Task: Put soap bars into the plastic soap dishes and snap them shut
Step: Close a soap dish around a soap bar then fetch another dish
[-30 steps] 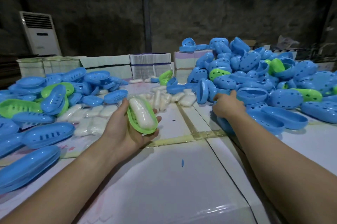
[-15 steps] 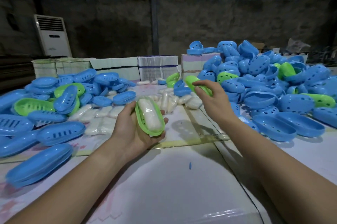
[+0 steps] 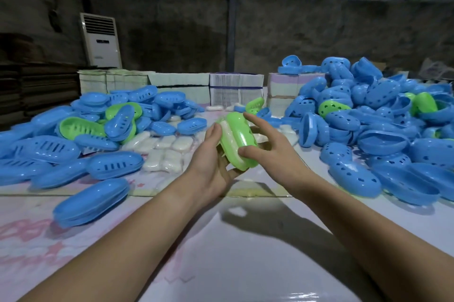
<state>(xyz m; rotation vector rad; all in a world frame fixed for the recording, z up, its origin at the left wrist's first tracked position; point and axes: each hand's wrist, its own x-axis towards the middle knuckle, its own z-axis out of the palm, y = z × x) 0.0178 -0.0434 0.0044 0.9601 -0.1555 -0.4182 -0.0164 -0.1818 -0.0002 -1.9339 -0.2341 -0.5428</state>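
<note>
My left hand [image 3: 208, 161] cradles a green soap dish base from below, a white soap bar [image 3: 227, 132] lying in it with one edge showing. A green lid [image 3: 239, 141] sits tilted on top of the bar. My right hand [image 3: 267, 144] holds the lid between thumb and forefinger, the thumb at its near end and the forefinger along its far side. Both hands hover above the white table [image 3: 245, 252] at the centre.
A heap of blue and green dish halves [image 3: 383, 129] fills the right side. More blue and green dish halves [image 3: 81, 134] lie at the left, a closed blue dish [image 3: 91, 201] nearest. Wrapped soap bars [image 3: 159, 149] lie between. Stacked boxes [image 3: 235, 89] stand behind.
My right hand pulled a green lid out of the right heap, carried it leftward and set it over the soap in the dish that my left hand holds.
</note>
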